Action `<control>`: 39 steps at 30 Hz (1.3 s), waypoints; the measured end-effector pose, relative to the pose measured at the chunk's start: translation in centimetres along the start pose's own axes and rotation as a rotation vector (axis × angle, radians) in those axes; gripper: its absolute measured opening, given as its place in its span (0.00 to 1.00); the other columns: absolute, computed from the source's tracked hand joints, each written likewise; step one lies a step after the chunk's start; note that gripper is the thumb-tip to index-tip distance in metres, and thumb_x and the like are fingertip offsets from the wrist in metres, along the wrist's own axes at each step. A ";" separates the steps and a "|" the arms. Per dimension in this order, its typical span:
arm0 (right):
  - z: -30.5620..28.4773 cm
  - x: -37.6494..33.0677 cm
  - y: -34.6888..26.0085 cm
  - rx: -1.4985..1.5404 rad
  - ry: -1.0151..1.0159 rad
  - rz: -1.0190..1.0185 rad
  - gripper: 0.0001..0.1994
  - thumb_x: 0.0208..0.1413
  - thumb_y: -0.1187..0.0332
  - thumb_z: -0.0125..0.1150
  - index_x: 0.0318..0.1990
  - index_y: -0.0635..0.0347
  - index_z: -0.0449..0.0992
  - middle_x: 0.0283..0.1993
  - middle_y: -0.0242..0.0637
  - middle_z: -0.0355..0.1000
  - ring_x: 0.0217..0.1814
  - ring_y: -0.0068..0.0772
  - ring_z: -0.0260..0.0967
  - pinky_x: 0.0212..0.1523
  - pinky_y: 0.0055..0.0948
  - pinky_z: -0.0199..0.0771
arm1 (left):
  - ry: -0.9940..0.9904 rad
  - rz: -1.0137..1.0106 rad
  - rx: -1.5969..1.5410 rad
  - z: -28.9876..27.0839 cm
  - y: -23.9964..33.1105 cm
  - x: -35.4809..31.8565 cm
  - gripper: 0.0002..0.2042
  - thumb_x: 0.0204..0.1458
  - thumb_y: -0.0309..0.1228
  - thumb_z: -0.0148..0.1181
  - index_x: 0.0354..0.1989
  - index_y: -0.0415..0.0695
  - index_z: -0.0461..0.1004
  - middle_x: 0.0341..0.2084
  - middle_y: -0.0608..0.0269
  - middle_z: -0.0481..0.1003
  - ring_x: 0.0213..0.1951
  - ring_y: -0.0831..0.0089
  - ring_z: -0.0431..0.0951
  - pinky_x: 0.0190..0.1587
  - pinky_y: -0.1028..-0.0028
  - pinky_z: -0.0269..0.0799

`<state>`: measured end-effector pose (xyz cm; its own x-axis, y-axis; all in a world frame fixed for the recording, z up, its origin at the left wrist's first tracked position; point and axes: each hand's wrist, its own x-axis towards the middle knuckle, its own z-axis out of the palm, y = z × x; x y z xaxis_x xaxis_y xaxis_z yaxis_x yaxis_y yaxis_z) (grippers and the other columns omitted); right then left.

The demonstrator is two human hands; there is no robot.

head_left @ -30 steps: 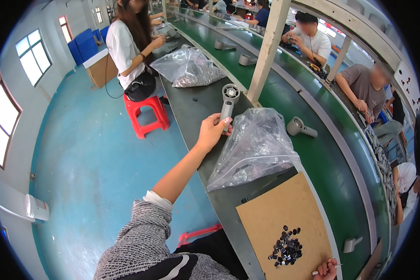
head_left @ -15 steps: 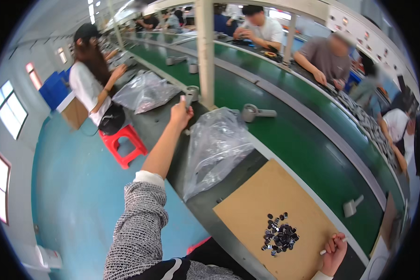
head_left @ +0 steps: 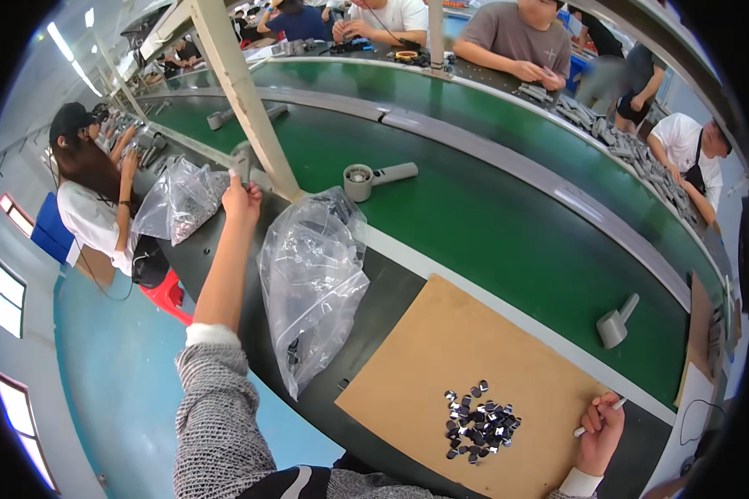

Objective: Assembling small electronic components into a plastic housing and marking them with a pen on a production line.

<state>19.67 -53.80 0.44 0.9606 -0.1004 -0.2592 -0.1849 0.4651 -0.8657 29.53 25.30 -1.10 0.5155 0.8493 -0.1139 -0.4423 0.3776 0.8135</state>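
Observation:
My left hand [head_left: 241, 202] is stretched far out beside the post, its fingers closed on the handle of a grey round-headed part [head_left: 242, 158]. At the lower right my right hand [head_left: 601, 434] is closed round a thin white stick [head_left: 619, 403], whose two ends show past the fingers. That hand hovers by the right edge of a brown cardboard sheet [head_left: 416, 349]. A pile of small black and shiny pieces [head_left: 481, 426] lies on the sheet. Between my hands rests a clear plastic bag [head_left: 312, 279], with a few dark pieces visible inside.
Beyond the bench runs a green conveyor belt [head_left: 474, 200], carrying a grey handled part [head_left: 359, 182] and another grey part [head_left: 613, 328]. A pale post [head_left: 245, 96] rises near my left hand. A co-worker [head_left: 91, 183] sits at left by another plastic bag [head_left: 179, 200]. Others work across the belt.
The view has swung to the right, so the scene sits further left. My left hand still holds the grey part near the post; my right hand keeps the white stick.

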 end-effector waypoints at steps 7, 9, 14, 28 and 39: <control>-0.3 0.1 0.2 -0.043 -0.049 0.006 0.05 0.53 0.79 0.52 0.36 0.60 0.68 0.31 0.34 0.69 0.15 0.13 0.49 0.14 0.15 0.48 | -0.335 0.392 0.617 -1.8 3.8 -16.5 0.13 0.60 0.31 0.56 0.49 0.36 0.68 0.30 0.63 0.75 0.28 0.79 0.73 0.30 0.80 0.67; 0.5 0.1 0.2 -0.059 -0.084 0.020 0.04 0.53 0.78 0.53 0.36 0.59 0.68 0.32 0.35 0.70 0.15 0.13 0.48 0.13 0.15 0.47 | -0.336 0.428 0.632 -1.7 5.3 -20.5 0.15 0.59 0.30 0.56 0.51 0.35 0.68 0.30 0.63 0.75 0.27 0.79 0.73 0.29 0.80 0.67; 5.2 -2.3 -1.7 -0.238 -0.133 -0.003 0.04 0.55 0.75 0.55 0.38 0.61 0.70 0.33 0.35 0.73 0.13 0.11 0.44 0.13 0.14 0.43 | -0.388 0.420 0.624 0.3 7.8 -29.0 0.22 0.56 0.26 0.59 0.58 0.33 0.64 0.31 0.63 0.75 0.27 0.81 0.73 0.27 0.81 0.68; 29.8 -6.9 1.7 -0.024 -0.990 0.108 0.21 0.59 0.67 0.59 0.56 0.70 0.67 0.51 0.47 0.75 0.17 0.08 0.46 0.17 0.12 0.48 | -0.706 1.070 0.857 5.7 5.0 -44.4 0.31 0.45 0.26 0.69 0.60 0.32 0.66 0.27 0.55 0.78 0.20 0.73 0.76 0.22 0.76 0.71; 28.6 -5.9 3.2 0.266 -1.086 0.144 0.21 0.58 0.67 0.60 0.54 0.71 0.67 0.45 0.48 0.74 0.16 0.09 0.44 0.16 0.13 0.45 | -0.713 1.263 0.998 5.8 3.3 -46.0 0.29 0.44 0.24 0.68 0.54 0.22 0.66 0.23 0.54 0.74 0.16 0.73 0.69 0.16 0.76 0.64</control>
<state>19.38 -26.62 11.45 0.6297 0.7272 0.2733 -0.3829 0.5966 -0.7053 8.59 -14.66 10.11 0.5554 0.0022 0.8316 -0.3515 -0.9057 0.2372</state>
